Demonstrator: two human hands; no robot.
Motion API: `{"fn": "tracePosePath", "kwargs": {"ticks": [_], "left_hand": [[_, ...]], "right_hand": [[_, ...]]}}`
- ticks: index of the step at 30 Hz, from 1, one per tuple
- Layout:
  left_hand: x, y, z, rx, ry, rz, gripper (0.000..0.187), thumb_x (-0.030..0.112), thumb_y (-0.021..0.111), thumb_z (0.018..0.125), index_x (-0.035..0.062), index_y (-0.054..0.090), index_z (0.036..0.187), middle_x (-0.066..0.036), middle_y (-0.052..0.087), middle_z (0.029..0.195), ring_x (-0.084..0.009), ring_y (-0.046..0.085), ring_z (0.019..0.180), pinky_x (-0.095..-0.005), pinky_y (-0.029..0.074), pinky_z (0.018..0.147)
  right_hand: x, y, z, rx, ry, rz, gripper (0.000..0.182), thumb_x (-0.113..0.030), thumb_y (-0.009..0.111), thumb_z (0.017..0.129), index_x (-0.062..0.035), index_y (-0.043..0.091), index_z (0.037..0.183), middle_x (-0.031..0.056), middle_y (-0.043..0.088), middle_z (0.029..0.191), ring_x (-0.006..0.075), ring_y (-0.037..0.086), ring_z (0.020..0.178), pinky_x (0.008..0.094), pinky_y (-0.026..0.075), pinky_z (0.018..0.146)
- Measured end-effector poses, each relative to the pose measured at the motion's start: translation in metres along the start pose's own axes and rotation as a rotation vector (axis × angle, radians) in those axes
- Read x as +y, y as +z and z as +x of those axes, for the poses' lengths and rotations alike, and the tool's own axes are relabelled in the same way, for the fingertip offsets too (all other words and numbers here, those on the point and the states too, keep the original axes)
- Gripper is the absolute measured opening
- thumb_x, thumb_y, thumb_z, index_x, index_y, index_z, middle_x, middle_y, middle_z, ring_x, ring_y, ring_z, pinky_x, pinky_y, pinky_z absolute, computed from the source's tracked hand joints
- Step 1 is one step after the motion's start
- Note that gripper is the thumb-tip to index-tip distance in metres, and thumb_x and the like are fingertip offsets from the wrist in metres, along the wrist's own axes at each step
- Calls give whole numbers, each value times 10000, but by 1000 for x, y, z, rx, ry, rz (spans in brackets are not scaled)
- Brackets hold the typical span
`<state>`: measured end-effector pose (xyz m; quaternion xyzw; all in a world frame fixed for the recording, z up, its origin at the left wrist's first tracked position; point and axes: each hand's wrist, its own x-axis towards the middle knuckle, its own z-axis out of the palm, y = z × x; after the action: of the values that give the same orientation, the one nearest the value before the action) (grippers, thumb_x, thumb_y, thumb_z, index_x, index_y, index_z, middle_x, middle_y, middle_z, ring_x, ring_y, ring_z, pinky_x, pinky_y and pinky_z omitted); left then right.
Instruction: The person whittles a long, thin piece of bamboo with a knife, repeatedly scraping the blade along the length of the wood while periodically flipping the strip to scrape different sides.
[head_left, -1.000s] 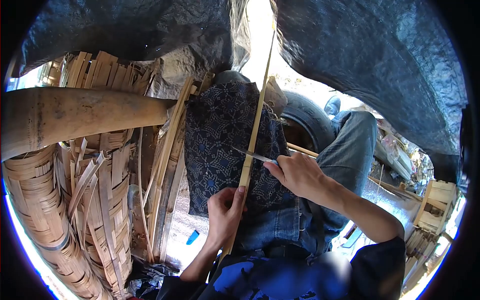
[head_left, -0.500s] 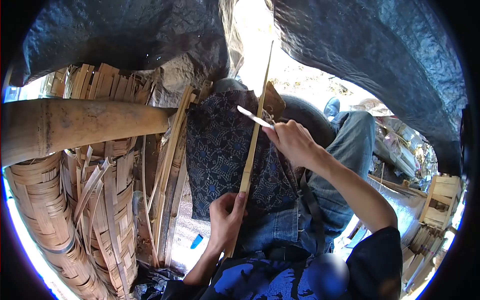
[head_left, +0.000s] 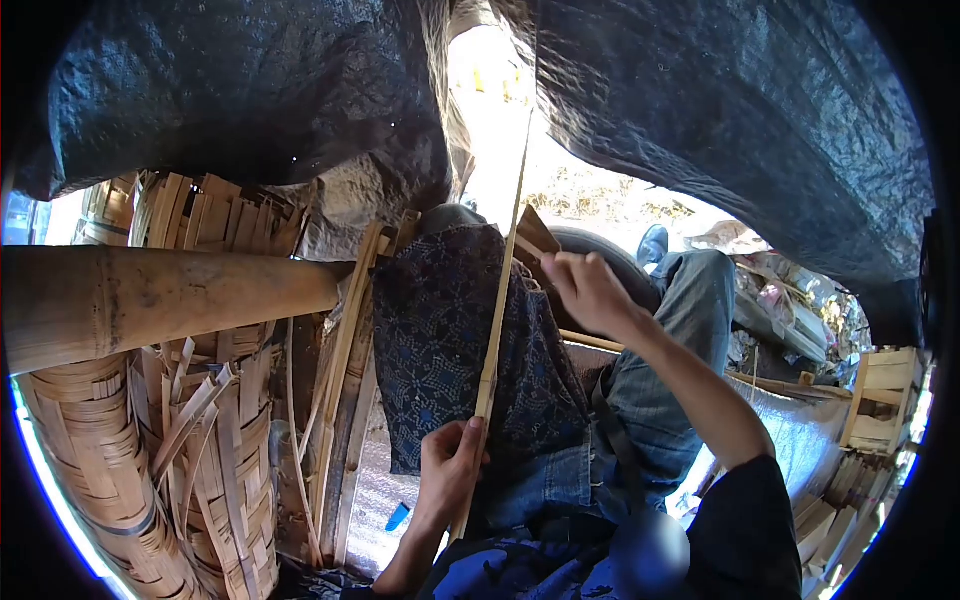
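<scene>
A long thin bamboo strip [head_left: 498, 310] runs from my lap up and away, over a dark blue patterned cloth [head_left: 440, 330] that lies on my left knee. My left hand [head_left: 450, 470] grips the strip near its lower end, thumb along it. My right hand [head_left: 588, 288] is closed in a fist beside the strip's upper part, above the knee. It holds a knife whose blade is only a thin pale sliver at the strip, mostly hidden.
A thick bamboo pole [head_left: 150, 300] crosses at the left above woven bamboo baskets [head_left: 90, 450]. A bundle of split strips [head_left: 340, 340] leans beside the knee. Black tarp [head_left: 250, 90] hangs overhead. A tyre [head_left: 605, 248] lies ahead, and a wooden crate [head_left: 880, 385] stands at the right.
My right hand has slid the knife up along the strip, from mid-length to near the knee's top. My left hand has kept its grip low on the strip.
</scene>
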<state>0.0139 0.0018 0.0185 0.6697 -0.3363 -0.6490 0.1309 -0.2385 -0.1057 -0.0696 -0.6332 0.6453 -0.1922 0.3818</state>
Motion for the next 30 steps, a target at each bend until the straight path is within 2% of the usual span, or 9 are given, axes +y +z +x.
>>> {"fn": "tracePosePath", "kwargs": {"ticks": [6, 8, 14, 17, 18, 20, 23, 25, 30], "left_hand": [[-1, -3, 2, -21, 14, 20, 412, 391, 511, 943, 22, 598, 782, -6, 539, 602, -64, 497, 531, -218, 390, 487], [-3, -5, 0, -34, 7, 21, 414, 396, 509, 942, 23, 598, 787, -6, 539, 602, -63, 495, 530, -217, 383, 484], [-10, -4, -4, -3, -19, -29, 401, 398, 515, 940, 33, 589, 793, 17, 497, 572, -52, 461, 505, -209, 340, 465], [-14, -12, 0, -41, 22, -104, 398, 399, 514, 943, 28, 584, 814, 37, 442, 541, -41, 421, 475, -200, 316, 448], [-17, -17, 2, -103, 60, -156, 397, 396, 506, 948, 24, 582, 832, 45, 414, 527, -38, 398, 455, -197, 306, 436], [-23, -28, 10, -155, 43, -212, 400, 391, 481, 959, 18, 575, 849, 46, 402, 519, -40, 386, 438, -201, 301, 420], [-18, -28, 14, -222, 19, -285, 404, 374, 427, 983, 10, 559, 866, 42, 391, 508, -50, 371, 406, -215, 298, 392], [-17, -26, 13, -225, -6, -298, 406, 361, 398, 994, 8, 550, 865, 38, 393, 505, -57, 369, 391, -224, 300, 380], [-15, -21, 12, -210, 44, -139, 425, 352, 356, 1006, -3, 543, 867, 29, 400, 496, -67, 385, 390, -227, 322, 382]], "right_hand": [[-4, 25, -33, 53, -179, -83, 414, -302, 494, 956, -8, 538, 667, 173, 527, 509, 327, 549, 436, 414, 450, 454], [1, 25, -20, 93, -171, -86, 388, -258, 490, 960, 7, 529, 680, 203, 510, 523, 335, 546, 442, 408, 396, 429], [35, 19, 58, 92, 78, -78, 537, -364, 392, 986, 28, 566, 662, 232, 541, 539, 362, 584, 476, 447, 451, 458], [43, 5, 88, 333, 56, -202, 587, -406, 341, 989, 33, 569, 673, 238, 578, 588, 396, 600, 546, 482, 470, 508], [44, 7, 87, 498, -150, -345, 510, -312, 376, 991, 13, 588, 662, 228, 561, 554, 369, 573, 451, 449, 462, 428], [5, -2, 61, 399, -65, -63, 570, -418, 331, 994, 12, 518, 669, 163, 491, 521, 330, 495, 464, 438, 421, 503], [-25, -2, 10, -49, 55, 120, 513, -375, 362, 999, -17, 430, 638, 58, 310, 480, 149, 320, 427, 374, 318, 442], [-30, 12, -19, 34, -189, 161, 476, -354, 405, 987, -20, 466, 653, 80, 368, 459, 201, 356, 359, 380, 320, 415], [-45, 29, -61, -88, -282, 45, 494, -373, 443, 970, -45, 509, 607, 88, 470, 425, 208, 485, 334, 367, 379, 347]]}}
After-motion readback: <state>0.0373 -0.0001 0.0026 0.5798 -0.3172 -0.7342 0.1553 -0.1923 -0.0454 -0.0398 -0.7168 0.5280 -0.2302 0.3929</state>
